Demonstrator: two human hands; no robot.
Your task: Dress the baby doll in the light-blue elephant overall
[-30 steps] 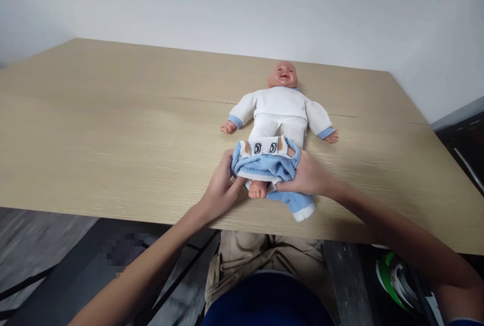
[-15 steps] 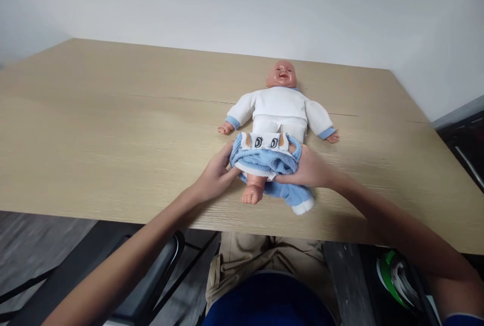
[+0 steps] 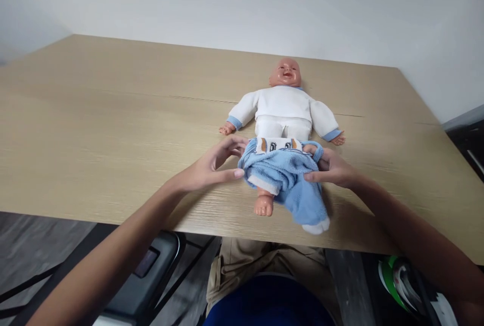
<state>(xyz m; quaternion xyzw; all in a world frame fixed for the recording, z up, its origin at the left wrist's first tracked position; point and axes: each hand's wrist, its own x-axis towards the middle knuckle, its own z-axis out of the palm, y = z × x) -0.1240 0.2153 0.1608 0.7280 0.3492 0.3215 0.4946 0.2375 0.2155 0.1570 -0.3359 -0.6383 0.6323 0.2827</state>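
Note:
A baby doll (image 3: 283,102) in a white top lies on its back, head away from me. Blue fleece doll trousers (image 3: 287,167) with embroidered eyes on a white band are bunched around its legs. One bare foot (image 3: 263,205) pokes out of a leg opening; the other trouser leg ends in a white tip (image 3: 316,226). My left hand (image 3: 217,165) is open at the trousers' left edge, thumb and fingers apart, fingertips close to the fabric. My right hand (image 3: 333,167) grips the right side of the trousers, its fingers by the blue side loop and its thumb on the front.
The doll rests on a wooden table (image 3: 113,129) whose near edge is just below its feet. A white wall (image 3: 242,3) stands behind. Below the table are a dark case-like object (image 3: 151,270) on the left and a green-and-white round item (image 3: 397,283) on the right.
The trousers' front has come down lower over the legs, and the trouser leg with the white tip lies further toward me. My left hand has loosened from the waistband, its fingers spreading.

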